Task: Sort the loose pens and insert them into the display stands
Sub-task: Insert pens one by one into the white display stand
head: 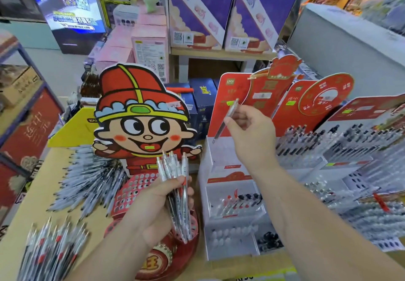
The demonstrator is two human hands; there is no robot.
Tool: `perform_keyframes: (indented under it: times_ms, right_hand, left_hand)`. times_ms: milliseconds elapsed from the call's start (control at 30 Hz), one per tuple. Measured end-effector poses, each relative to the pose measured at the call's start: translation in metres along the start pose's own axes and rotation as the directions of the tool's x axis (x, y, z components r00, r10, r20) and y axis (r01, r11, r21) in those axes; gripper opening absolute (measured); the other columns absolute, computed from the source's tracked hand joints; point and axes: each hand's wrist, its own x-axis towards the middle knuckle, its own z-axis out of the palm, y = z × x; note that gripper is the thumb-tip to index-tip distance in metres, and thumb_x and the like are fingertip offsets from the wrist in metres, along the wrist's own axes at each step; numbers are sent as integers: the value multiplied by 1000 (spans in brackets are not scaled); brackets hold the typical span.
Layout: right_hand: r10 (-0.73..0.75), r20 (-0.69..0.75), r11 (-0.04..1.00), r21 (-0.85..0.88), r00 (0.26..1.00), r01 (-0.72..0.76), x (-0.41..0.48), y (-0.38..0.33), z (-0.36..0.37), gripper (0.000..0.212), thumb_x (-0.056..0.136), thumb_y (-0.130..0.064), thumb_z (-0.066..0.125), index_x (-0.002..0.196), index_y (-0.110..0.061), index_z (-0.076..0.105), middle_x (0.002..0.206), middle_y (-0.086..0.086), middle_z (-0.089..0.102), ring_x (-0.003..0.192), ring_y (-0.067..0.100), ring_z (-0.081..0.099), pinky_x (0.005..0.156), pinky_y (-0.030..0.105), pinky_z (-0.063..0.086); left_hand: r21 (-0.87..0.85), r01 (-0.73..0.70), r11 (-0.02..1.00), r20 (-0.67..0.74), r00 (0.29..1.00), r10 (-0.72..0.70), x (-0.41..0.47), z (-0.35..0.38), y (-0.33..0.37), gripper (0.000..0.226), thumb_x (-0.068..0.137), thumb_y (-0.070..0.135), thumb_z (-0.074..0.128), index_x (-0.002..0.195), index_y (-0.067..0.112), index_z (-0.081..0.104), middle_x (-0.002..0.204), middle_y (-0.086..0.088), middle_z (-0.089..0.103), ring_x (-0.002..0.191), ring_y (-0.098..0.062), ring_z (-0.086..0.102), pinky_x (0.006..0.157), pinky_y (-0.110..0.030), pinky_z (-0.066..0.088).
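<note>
My left hand (151,210) grips a bundle of several clear pens (175,177), tips down, over the red cartoon-figure display stand (140,118) with its holed red base (131,189). My right hand (247,136) pinches a single clear pen (225,120), held slanted above the white tiered display stand (221,164). That stand holds a few pens (241,201) on its middle tier. Loose pens lie in a heap (87,179) at the left and in another pile (52,247) at the lower left.
More white stands filled with black-capped pens (341,140) stand at the right, behind red header cards (324,96). Purple boxes (197,11) and pink boxes (149,46) sit on shelves at the back. A yellow card (72,129) leans behind the figure.
</note>
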Motion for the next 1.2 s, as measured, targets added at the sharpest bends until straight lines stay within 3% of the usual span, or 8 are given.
perform_keyframes:
  times_ms: [100,333,567,700,900,1200]
  right_hand:
    - [-32,-4,998,-53,999,32,1,6,6,12,91,-15,71,101,-21,73,88,-14,69,83,2,64,76,14,52]
    - [-98,-12,990,-101,995,97,1,10,10,16,93,-18,70,109,-18,73,94,-9,71,88,5,66,79,17,55]
    - [-118,-20,987,-113,993,115,1,12,10,16,93,-17,70,108,-18,73,95,-8,71,88,5,66,79,16,55]
    - [-127,-25,986,-115,992,123,-1,13,11,16,92,-16,70,108,-19,74,94,-9,71,88,4,65,78,13,52]
    - [-82,-7,989,-126,997,80,-2,26,17,16,89,-15,73,105,-18,75,92,-8,72,84,5,66,77,14,53]
    - [1,6,989,-150,1000,0,-8,32,32,14,88,-14,74,97,-23,77,85,-15,72,79,1,67,74,15,53]
  left_hand:
    - [-15,-5,1000,-28,1000,4,4,-1,0,9,89,7,64,94,0,67,75,-16,61,64,-24,60,68,-37,52]
    - [-23,4,1000,-62,998,-5,3,1,-2,11,89,9,64,93,0,69,73,-16,62,59,-25,61,61,-37,53]
    - [-57,-12,998,-51,999,9,5,0,-4,12,81,10,67,88,0,72,73,-16,62,62,-24,61,68,-37,53]
    - [-59,-17,998,-45,999,15,5,-2,-5,23,81,10,67,100,-2,68,75,-15,61,64,-23,60,65,-35,56]
    - [50,-7,999,-59,998,10,6,-4,-6,17,96,15,57,98,-1,64,68,-9,67,61,-19,66,71,-38,51]
    - [32,-6,999,-39,999,7,9,-5,-5,21,94,14,59,108,-1,61,70,-7,68,62,-18,67,68,-36,52]
